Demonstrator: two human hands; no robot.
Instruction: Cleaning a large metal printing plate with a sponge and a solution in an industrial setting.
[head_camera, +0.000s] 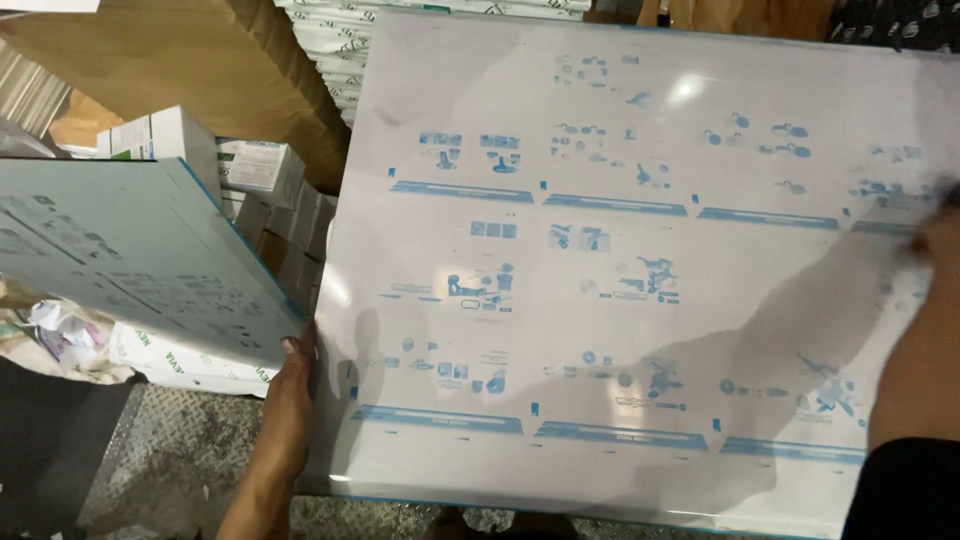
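Observation:
I hold a large glossy metal sheet (620, 270) printed with rows of small blue pictures and bars; it fills most of the view. My left hand (290, 385) grips its left edge, fingers curled behind it. My right hand (935, 245), blurred, is at its right edge, and my dark-sleeved right arm crosses the lower right corner. Whether the right hand's fingers close on the sheet is not clear.
A second pale printed sheet (140, 260) leans at the left. Behind it lie stacked white-and-green boxes (255, 170), crumpled paper (65, 330) and brown board (180, 60). Bundled stacks (340, 50) stand at the top. Grey patterned metal floor (170, 450) shows below.

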